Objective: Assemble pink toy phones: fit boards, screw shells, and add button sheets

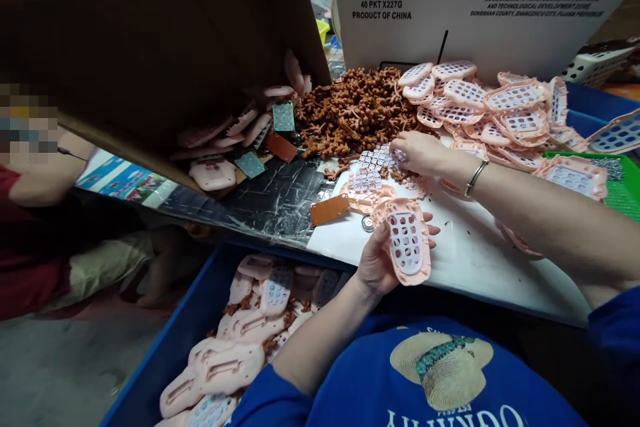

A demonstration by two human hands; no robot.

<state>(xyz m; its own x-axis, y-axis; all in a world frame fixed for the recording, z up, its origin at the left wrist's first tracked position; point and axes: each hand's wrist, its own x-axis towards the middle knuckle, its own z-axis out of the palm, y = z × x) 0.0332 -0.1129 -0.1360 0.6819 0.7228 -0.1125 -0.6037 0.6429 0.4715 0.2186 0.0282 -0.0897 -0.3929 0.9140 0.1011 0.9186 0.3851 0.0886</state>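
My left hand is wrapped round a pink plastic toy phone shell with a white keypad frame full of holes, tilted up toward me. My right hand reaches over the table, its curled fingertips at a pile of small white keypad button pieces; what they pinch is hidden. Just beyond the held shell lies another pink shell with thin wires. Beside it are an orange-brown circuit board and a small round speaker. Brown rubbery branched parts are heaped behind my right hand.
More pink shells with keypad frames are piled at the back right, near a green tray. A cardboard box lies on its side at left. Below, a blue bin holds pink shells. Another person sits at far left.
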